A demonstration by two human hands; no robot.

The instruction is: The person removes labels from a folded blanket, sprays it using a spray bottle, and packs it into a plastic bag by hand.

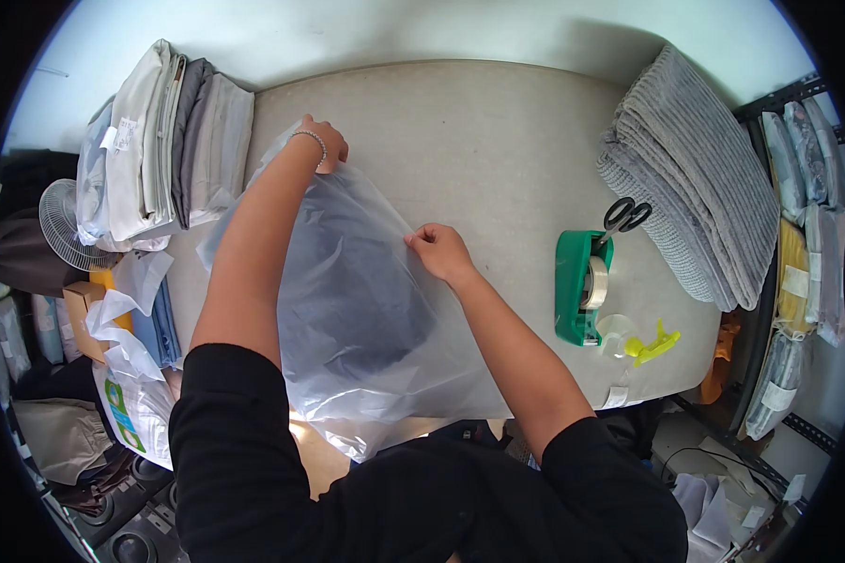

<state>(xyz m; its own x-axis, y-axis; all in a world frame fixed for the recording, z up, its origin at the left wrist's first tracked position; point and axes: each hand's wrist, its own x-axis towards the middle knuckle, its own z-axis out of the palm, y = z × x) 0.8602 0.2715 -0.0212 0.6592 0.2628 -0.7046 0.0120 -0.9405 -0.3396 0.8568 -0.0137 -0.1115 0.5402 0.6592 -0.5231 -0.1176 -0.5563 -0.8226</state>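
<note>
A large clear plastic bag (460, 375) lies across the near left part of the table, with a folded dark blue cloth item (357, 291) inside it. My left hand (324, 143), a beaded bracelet at its wrist, is at the far edge of the bag with its fingers curled over the plastic. At the bag's right edge, my right hand (437, 251) pinches the plastic between thumb and finger. The bag's near end hangs over the table's front edge.
On the table (498, 122), a green tape dispenser (570, 291) holding scissors (622, 218) and a spray bottle (643, 345) stand at right. Grey folded fabric (695, 178) is behind them. Folded cloths (160, 150) are stacked at left, near a fan (66, 220). Shelves hold bagged items (798, 272).
</note>
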